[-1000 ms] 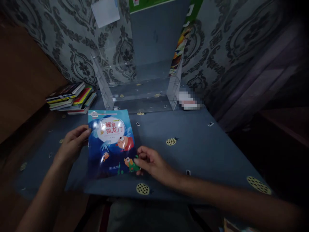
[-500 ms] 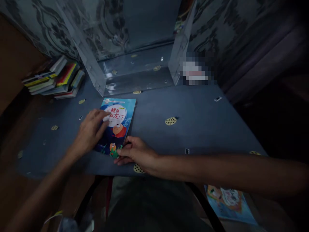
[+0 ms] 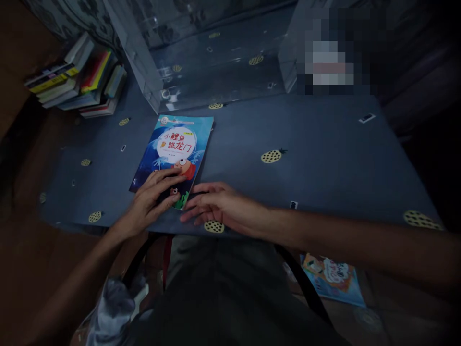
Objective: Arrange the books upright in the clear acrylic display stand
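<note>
A blue picture book (image 3: 180, 144) with red Chinese lettering and a cartoon fish on its cover lies closed on the table's patterned cloth (image 3: 237, 192). My left hand (image 3: 154, 194) rests across the lower part of the cover, its fingers stretched out and apart. Just off the book's lower right corner is my right hand (image 3: 216, 206), with loosely spread fingers and nothing in them. Its fingertips are close to the book's edge; whether they touch it I cannot tell.
Several books (image 3: 79, 86) are stacked at the table's left back. A clear plastic stand (image 3: 223, 77) rises behind the picture book. A blurred patch covers something at the back right. Below the table at the right lies another blue book (image 3: 334, 283).
My left hand has moved down the cover and now lies flat on it. My right hand has let go of the book's lower corner. The view has tipped downward.
</note>
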Demonstrator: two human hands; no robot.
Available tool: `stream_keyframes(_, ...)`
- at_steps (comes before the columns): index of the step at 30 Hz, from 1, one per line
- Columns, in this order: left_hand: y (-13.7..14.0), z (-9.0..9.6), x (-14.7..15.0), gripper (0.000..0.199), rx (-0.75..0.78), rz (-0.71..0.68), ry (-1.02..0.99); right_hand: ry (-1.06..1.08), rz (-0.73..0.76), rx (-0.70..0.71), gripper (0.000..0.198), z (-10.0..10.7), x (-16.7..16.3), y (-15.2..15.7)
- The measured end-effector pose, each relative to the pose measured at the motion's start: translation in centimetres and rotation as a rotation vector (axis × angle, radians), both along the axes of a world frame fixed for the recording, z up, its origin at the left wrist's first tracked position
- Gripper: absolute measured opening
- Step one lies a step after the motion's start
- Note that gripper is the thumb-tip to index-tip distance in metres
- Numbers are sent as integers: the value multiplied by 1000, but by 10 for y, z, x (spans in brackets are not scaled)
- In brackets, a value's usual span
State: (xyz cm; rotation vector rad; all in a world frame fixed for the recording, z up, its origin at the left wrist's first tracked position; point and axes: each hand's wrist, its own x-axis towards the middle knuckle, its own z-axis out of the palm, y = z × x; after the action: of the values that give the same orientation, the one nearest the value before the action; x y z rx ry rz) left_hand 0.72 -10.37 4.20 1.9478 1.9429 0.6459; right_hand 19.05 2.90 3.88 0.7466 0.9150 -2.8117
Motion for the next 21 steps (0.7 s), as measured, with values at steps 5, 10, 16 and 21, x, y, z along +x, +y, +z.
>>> stream_keyframes(5,-2,-4,3,41,10,-14,107,-60,10,46,22,-1,12,2)
stream_keyframes(10,-4,-7,4,41,-5,-29,224,-63,49,257,19,-3,20,13)
stream_keyframes(16,-5,-8,5,44,38,-58,251,120,-9,1019,20,-14,26,42)
stream_keyframes(21,-5,-20,0,53,87,-65,322,231,-50,1826,28,-21,27,77)
